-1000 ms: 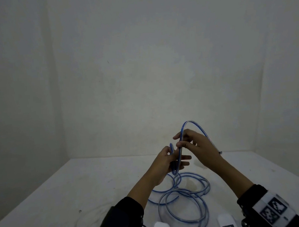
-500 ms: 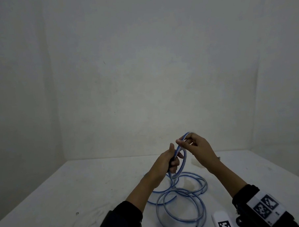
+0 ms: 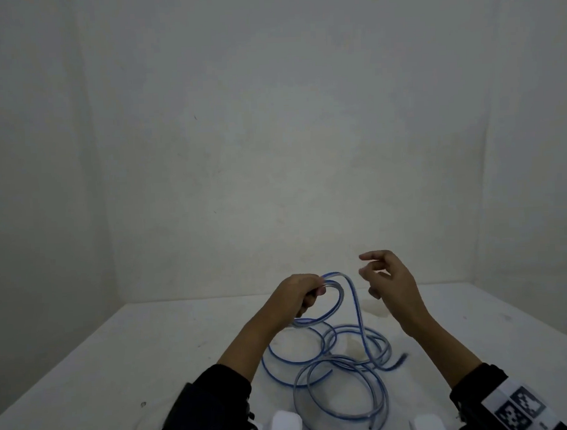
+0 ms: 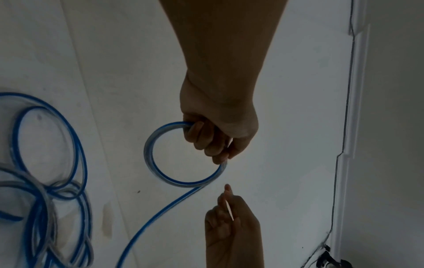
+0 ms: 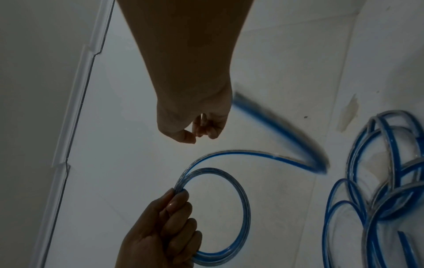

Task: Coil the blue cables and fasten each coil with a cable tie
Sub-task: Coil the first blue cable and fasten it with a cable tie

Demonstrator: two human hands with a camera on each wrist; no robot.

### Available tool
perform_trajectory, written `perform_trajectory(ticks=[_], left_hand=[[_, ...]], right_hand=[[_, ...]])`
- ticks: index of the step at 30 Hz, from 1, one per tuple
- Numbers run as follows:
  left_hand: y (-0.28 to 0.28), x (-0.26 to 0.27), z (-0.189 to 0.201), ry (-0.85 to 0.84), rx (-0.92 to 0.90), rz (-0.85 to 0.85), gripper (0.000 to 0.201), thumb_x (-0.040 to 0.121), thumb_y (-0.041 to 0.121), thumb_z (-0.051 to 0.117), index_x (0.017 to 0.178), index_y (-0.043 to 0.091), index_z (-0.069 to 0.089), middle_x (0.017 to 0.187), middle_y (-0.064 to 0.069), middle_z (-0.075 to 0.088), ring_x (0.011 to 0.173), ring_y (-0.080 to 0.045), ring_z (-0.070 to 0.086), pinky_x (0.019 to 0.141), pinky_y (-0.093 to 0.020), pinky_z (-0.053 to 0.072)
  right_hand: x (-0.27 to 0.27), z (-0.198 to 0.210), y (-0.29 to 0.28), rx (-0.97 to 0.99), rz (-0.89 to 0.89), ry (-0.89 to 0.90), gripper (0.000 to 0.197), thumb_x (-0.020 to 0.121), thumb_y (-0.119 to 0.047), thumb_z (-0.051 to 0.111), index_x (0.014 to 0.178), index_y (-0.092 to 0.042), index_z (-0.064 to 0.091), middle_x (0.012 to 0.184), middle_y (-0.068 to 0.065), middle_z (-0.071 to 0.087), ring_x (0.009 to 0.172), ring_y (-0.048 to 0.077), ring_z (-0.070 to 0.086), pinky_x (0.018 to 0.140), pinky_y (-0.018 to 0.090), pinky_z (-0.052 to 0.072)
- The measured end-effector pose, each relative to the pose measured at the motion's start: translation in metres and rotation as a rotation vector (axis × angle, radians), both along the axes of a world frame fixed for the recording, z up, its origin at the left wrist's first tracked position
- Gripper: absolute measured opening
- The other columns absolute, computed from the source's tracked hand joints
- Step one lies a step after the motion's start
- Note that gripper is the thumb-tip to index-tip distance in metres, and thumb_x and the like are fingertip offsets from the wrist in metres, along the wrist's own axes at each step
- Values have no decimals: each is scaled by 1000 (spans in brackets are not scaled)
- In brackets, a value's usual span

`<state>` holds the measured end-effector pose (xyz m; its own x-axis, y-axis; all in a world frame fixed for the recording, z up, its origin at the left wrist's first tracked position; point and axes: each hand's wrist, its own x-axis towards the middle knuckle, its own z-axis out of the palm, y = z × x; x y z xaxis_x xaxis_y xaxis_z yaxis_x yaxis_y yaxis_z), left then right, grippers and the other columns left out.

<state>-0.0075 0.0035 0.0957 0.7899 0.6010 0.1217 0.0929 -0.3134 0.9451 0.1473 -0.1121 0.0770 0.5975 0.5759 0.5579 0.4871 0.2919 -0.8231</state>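
Note:
My left hand grips a small loop of the blue cable above the white table, fingers curled round it. The loop hangs from that hand, and the cable runs down to a loose pile of blue and clear turns on the table near me. My right hand hovers just right of the loop, fingers loosely curled, holding nothing. No cable tie shows in any view.
The white table stands in a white-walled corner; walls close in at left, back and right. A thin dark wire runs along the wall trim. A cable end lies to the right of the pile.
My right hand has let go of the cable and moved away to the right. My left hand has kept the loop, which now hangs smaller beside it.

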Motion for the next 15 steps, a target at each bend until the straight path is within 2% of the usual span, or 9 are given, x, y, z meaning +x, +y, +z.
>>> perform_trajectory(ticks=[4, 6, 9, 11, 15], left_hand=[[2, -5, 6, -17, 37, 25, 41, 95, 19, 40, 54, 16, 40, 36, 12, 26, 35, -4, 14, 37, -17, 12], [5, -9, 7, -88, 19, 26, 41, 95, 18, 39, 54, 16, 39, 37, 12, 24, 36, -4, 12, 37, -17, 10], [12, -14, 8, -176, -31, 47, 43, 96, 19, 38, 54, 16, 39, 38, 13, 24, 36, -3, 12, 38, -17, 10], [14, -16, 7, -239, -70, 46, 43, 97, 20, 37, 54, 16, 39, 40, 12, 24, 37, -3, 12, 38, -17, 10], [13, -18, 4, -402, -242, 15, 41, 98, 20, 35, 57, 16, 37, 42, 12, 22, 34, -2, 14, 37, -15, 11]], right_hand=[[3, -7, 2, -338, 51, -309, 37, 86, -16, 66, 118, -33, 60, 112, -15, 56, 89, 9, 55, 73, 16, 43], [2, -12, 3, -435, 98, -347, 30, 88, -20, 67, 115, -31, 60, 113, -16, 58, 98, 6, 56, 74, 11, 44], [-2, -15, 4, -418, 168, -273, 14, 92, -18, 63, 106, -18, 64, 105, -11, 68, 95, 11, 65, 69, 6, 47], [-6, -14, 4, -401, 227, -194, 13, 94, -17, 60, 107, -15, 63, 101, -3, 73, 95, 16, 69, 69, 10, 50], [-14, -13, 5, -338, 287, -95, 17, 96, -9, 54, 109, -9, 65, 95, 9, 75, 87, 19, 72, 77, 26, 59]])
